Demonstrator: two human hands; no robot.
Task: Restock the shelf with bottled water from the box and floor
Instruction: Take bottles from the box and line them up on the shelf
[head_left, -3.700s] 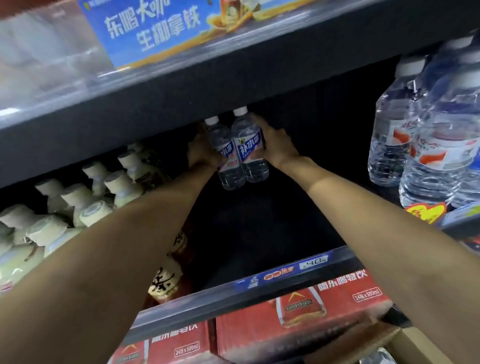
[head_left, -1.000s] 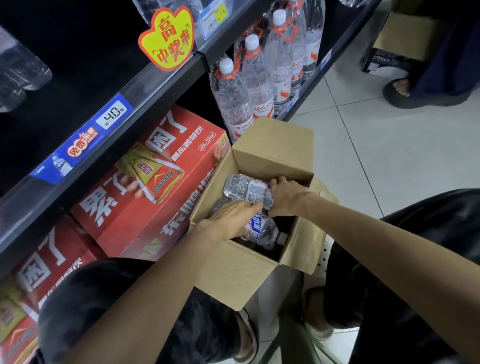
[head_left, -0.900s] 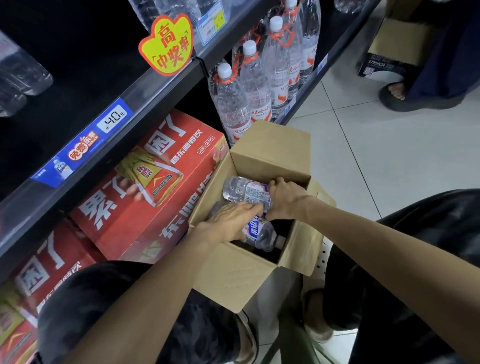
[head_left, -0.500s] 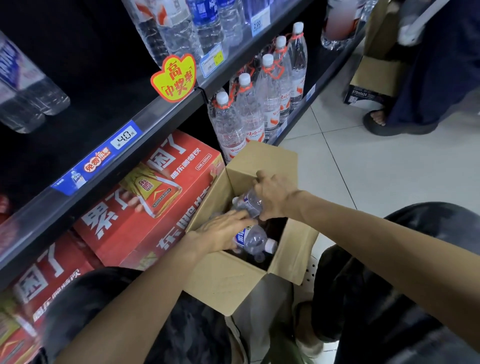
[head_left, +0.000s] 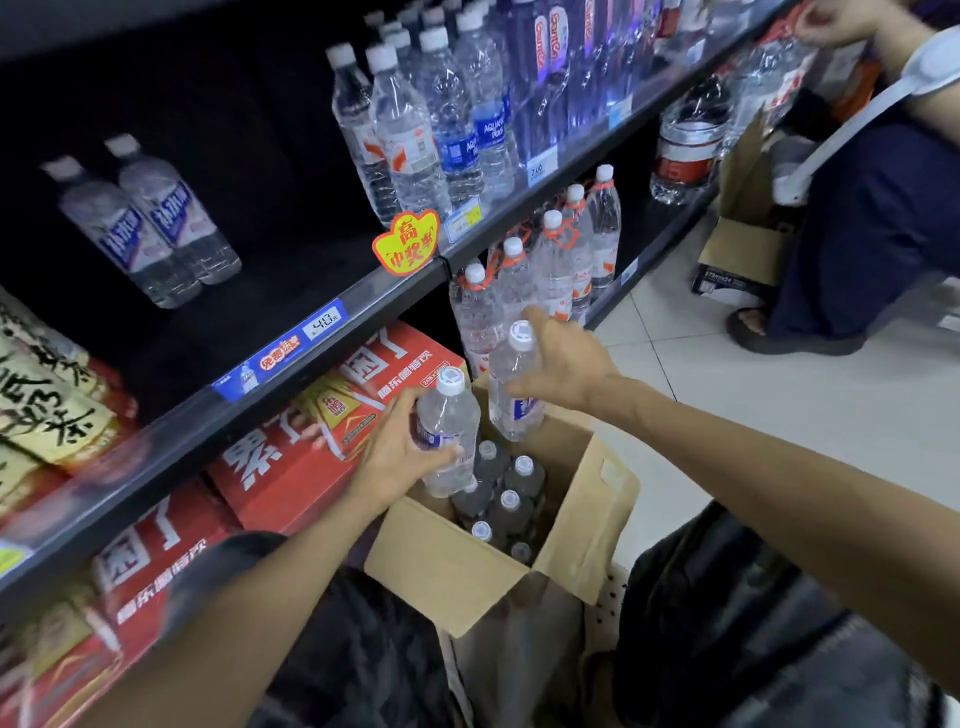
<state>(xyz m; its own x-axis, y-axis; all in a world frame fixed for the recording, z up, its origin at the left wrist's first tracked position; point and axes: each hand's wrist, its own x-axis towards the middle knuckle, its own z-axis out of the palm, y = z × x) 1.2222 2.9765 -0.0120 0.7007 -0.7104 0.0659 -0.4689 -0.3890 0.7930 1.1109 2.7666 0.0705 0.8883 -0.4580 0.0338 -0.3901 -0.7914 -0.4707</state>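
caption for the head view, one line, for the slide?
Left hand and right hand each lift a water bottle from the open cardboard box beside the shelf.

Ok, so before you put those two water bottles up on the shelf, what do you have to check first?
1. Left hand grips its bottle firmly: ok, fingers wrap the body.
2. Right hand grips its bottle firmly: ok, held near the top.
3. Both caps on: ok, both white caps show.
4. Both bottles out of the box: ok, lifted above the ones left inside.
5. Room on the shelf beside the two matching bottles: ok, dark bare space there.
6. Bottles undamaged: cannot tell.
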